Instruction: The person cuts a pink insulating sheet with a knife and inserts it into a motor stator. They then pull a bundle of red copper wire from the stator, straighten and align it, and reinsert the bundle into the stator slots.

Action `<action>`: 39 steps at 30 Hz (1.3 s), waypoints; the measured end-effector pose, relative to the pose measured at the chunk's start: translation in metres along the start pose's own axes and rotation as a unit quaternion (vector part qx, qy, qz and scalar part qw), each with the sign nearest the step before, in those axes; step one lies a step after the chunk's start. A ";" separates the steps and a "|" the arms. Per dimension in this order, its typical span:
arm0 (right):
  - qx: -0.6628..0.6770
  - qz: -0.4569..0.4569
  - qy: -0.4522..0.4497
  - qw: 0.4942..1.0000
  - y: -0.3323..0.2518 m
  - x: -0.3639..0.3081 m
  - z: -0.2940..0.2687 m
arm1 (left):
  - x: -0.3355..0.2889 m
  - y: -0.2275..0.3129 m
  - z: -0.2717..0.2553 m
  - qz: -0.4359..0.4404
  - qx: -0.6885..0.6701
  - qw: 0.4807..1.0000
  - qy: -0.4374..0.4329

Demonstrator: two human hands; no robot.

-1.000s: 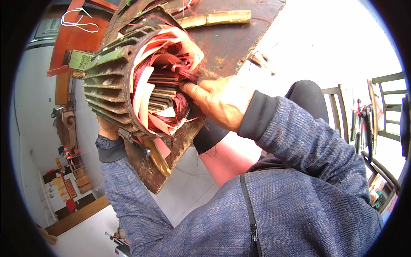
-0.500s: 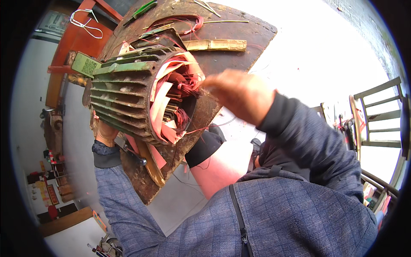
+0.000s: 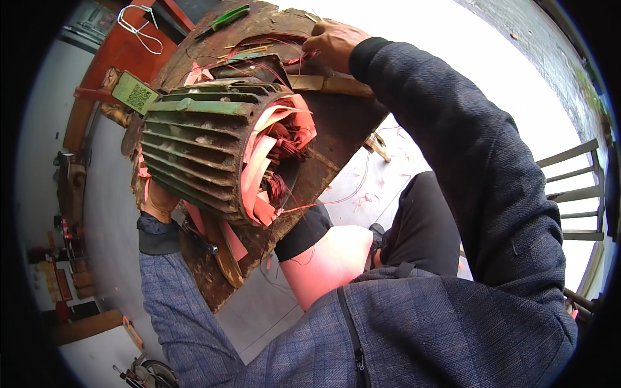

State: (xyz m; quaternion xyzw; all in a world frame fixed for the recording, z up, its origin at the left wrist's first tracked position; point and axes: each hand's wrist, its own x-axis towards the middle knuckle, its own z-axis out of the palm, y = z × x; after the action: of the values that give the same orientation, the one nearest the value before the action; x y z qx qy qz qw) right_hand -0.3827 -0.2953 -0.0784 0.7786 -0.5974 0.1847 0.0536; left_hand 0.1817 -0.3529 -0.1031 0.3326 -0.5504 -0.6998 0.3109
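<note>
A green, rusty finned motor housing [image 3: 191, 142] lies on its side on the worn wooden table [image 3: 326, 136]. Pink insulation strips [image 3: 259, 168] and dark red wire coils [image 3: 277, 187] show in its open end. My left hand [image 3: 159, 202] is against the housing's near, rear side, its fingers hidden behind it. At the table's far edge is my right hand [image 3: 333, 45], fingers bent and drawn together over the place of some thin sticks [image 3: 312, 18]. Whatever lies between those fingers is too covered to make out. Loose red wire [image 3: 275, 39] lies just beside that hand.
Green-handled scissors [image 3: 226, 19] lie at the far left of the table. A split bamboo piece [image 3: 330, 84] is behind the housing, another wooden strip [image 3: 223, 255] at the near corner. A green card [image 3: 134, 92] stands left; a slatted chair [image 3: 572, 194] is at right.
My right hand has swung from in front of the housing's open end, away and up to the table's far edge. My left hand has kept its place at the housing.
</note>
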 end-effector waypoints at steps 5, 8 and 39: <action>-0.061 -0.043 -0.028 0.997 -0.001 0.028 0.014 | -0.001 -0.003 -0.006 0.015 0.049 0.999 -0.006; -0.048 -0.121 0.014 0.991 0.004 0.034 0.007 | -0.002 -0.006 -0.011 0.043 0.103 0.993 -0.032; -0.208 -0.314 0.171 0.911 0.018 -0.149 -0.209 | 0.011 -0.027 -0.033 0.126 0.348 0.929 0.024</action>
State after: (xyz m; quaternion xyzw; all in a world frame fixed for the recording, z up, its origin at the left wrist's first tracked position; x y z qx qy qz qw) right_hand -0.4793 -0.1014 0.0605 0.8538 -0.3288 0.1604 0.3705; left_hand 0.1997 -0.3748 -0.1364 0.3646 -0.7892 -0.4108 0.2748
